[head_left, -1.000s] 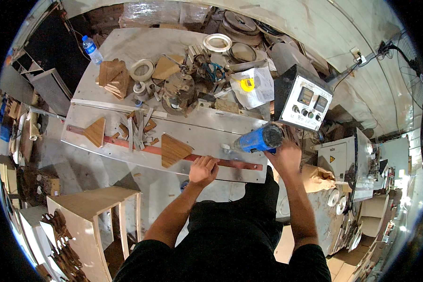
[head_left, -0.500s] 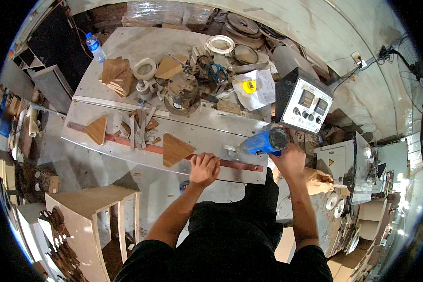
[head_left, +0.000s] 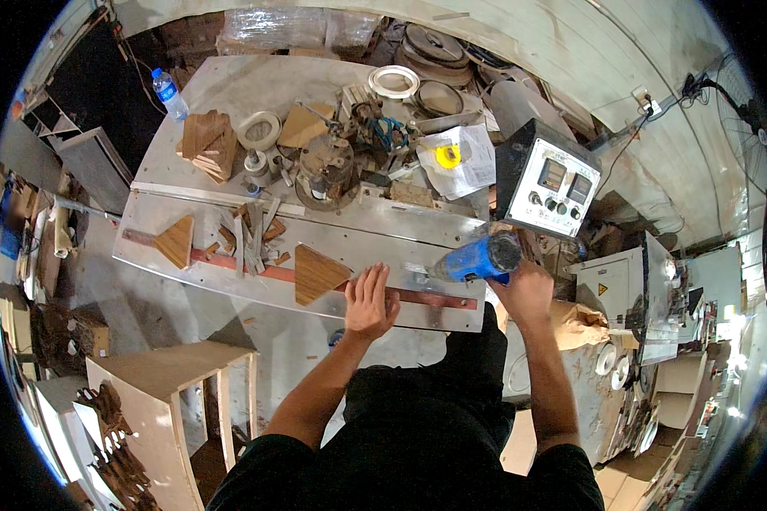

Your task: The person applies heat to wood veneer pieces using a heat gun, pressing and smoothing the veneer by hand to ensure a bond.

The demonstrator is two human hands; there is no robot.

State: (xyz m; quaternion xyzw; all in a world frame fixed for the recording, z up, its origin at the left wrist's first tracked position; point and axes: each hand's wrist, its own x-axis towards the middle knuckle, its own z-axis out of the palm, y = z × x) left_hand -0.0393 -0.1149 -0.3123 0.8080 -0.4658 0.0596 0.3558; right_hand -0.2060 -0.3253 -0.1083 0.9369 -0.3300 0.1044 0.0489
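Note:
My right hand (head_left: 524, 294) is closed round the handle of a blue heat gun (head_left: 477, 258), held over the right end of the metal table (head_left: 383, 234) with its nozzle toward the left. My left hand (head_left: 371, 305) lies on a long reddish-brown strip (head_left: 430, 298) near the table's front edge, its fingers stretched out. Just left of those fingers, a five-sided wooden piece (head_left: 318, 274) rests across the strip. Farther left, another wooden piece (head_left: 175, 242) lies over the same strip. Between the two pieces is a heap of thin offcuts (head_left: 251, 238).
A grimy motor-like machine (head_left: 325, 166) stands mid-table, with tape rolls (head_left: 394, 82) behind it. Stacked wood pieces (head_left: 209, 146) and a water bottle (head_left: 170, 94) are at the back left. A control box (head_left: 554, 183) stands at the right. A wooden frame (head_left: 166, 375) is at front left.
The fingers of my left hand have straightened from a more curled pose, staying on the strip. My right hand and the heat gun have hardly moved.

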